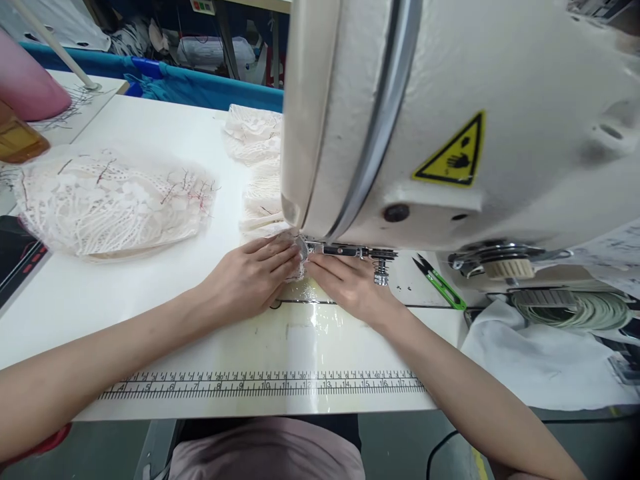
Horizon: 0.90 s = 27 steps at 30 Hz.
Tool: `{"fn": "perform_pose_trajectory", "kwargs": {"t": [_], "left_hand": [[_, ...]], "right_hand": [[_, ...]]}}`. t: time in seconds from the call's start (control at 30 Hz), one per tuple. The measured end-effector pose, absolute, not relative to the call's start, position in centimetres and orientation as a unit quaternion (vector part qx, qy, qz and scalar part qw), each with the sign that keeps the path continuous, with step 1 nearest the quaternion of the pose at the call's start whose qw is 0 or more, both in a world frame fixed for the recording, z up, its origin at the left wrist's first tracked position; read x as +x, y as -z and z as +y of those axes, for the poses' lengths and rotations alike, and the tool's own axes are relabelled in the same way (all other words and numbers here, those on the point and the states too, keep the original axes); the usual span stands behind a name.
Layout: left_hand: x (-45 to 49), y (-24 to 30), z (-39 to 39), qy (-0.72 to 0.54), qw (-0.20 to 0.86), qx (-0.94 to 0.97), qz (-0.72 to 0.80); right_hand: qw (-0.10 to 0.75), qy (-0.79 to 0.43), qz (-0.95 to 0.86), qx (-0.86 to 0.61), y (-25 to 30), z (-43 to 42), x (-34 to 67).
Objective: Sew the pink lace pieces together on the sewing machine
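Observation:
My left hand (255, 273) rests on the sewing table with its fingers close together over the edge of a white lace fabric (301, 248), holding it beside the presser foot. From the other side my right hand (350, 283) reaches in under the sewing machine head (360, 133), its fingertips closed at the lace edge. Its thumb is hidden. A gathered length of lace (263, 190) runs back from my left hand along the machine's left side. The needle is too hidden to make out.
A lace bundle (115, 203) with dark thread ends lies left. Green thread snips (440, 283) lie right of my right hand, near white cloth (540, 360) and a coiled pale cord (595, 310). A printed ruler (265, 385) runs along the front edge. A pink thread cone (35, 80) stands back left.

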<state>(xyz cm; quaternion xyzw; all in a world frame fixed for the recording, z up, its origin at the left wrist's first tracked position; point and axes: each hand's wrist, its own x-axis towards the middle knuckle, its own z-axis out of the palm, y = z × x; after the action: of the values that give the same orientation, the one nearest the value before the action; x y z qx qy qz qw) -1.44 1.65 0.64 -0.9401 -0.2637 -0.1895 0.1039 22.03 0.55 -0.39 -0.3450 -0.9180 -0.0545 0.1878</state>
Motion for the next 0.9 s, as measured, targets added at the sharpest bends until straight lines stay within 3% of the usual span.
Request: {"fn": "perform_pose_trajectory", "kwargs": {"t": [0.13,0.37,0.7,0.9], "left_hand": [[-1.6,-0.6,1.8,0.179,0.119,-0.94,-0.265],[-1.3,-0.3,1.7,0.185,0.124,-0.933,-0.284],[-1.2,-0.6,1.9,0.218,0.144,-0.931,-0.256],[-1.3,-0.7,1.7,0.253,0.174,-0.925,-0.223]], "right_hand": [[0.196,0.142,-0.907,-0.343,0.4,0.0,21.2],[0.211,0.167,-0.913,-0.306,0.1,0.3,20.7],[0.237,0.041,-0.894,-0.378,1.4,0.4,22.1],[0.245,0.056,-0.9,-0.356,1.0,0.1,21.7]]}}
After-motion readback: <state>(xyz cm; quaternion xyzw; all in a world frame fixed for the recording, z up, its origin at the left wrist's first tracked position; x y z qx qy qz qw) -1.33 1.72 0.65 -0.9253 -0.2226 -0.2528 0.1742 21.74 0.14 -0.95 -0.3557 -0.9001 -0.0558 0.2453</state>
